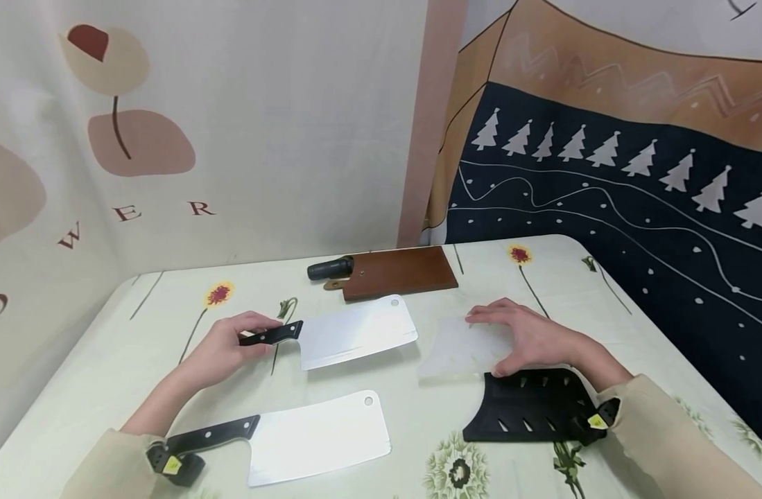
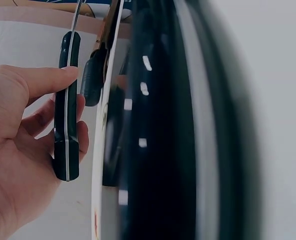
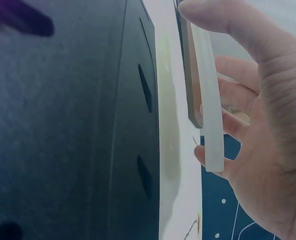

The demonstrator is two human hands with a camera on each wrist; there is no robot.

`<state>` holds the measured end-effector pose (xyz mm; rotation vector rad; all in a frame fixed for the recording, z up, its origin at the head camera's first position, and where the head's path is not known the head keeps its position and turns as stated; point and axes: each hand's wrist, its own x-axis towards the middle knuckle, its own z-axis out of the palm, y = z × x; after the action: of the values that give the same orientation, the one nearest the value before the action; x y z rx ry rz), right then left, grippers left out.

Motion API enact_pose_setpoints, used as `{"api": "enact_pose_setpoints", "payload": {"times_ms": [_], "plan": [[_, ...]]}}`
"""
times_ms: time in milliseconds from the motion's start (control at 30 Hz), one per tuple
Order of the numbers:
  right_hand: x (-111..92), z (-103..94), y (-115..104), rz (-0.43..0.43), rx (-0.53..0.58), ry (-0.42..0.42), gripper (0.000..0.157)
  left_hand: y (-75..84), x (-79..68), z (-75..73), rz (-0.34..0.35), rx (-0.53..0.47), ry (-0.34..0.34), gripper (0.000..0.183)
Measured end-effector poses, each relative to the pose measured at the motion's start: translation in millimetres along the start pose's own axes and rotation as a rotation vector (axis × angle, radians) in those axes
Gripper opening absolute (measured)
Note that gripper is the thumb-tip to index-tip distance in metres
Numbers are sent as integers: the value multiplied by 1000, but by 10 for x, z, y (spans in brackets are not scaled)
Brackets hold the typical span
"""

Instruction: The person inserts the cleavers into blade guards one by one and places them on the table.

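My left hand (image 1: 221, 350) grips a cleaver (image 1: 356, 333) by its black riveted handle (image 2: 66, 110), thumb on one side and fingers on the other. The blade is tilted slightly above the table and points right. My right hand (image 1: 539, 339) holds a translucent white blade sheath (image 1: 458, 346) between thumb and fingers, also seen edge-on as a pale sheath (image 3: 211, 100) in the right wrist view. Below that hand lies a black slotted blade sheath (image 1: 524, 405). A second cleaver (image 1: 321, 436) lies flat near the front, its handle beside my left wrist.
At the back of the table lies a brown leather sheath (image 1: 399, 272) with a black handle (image 1: 331, 268) sticking out of its left end. A flower-patterned cloth (image 1: 412, 457) covers the table. Printed curtains (image 1: 281, 138) hang behind and to the right.
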<state>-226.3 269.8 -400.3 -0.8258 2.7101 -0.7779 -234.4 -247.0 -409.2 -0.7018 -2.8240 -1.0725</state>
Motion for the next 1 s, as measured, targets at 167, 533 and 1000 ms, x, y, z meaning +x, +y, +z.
{"api": "enact_pose_setpoints", "payload": {"times_ms": [167,533,1000], "plan": [[9,19,-35,31,16,-12,79,-9,-6,13,-1,-6,1,38],[-1,45,-33,21,25,-12,79,-31,-27,43,-12,-25,0,38],[15,38,-27,3,10,-31,80,-36,-34,-2,11,-18,17,37]]}}
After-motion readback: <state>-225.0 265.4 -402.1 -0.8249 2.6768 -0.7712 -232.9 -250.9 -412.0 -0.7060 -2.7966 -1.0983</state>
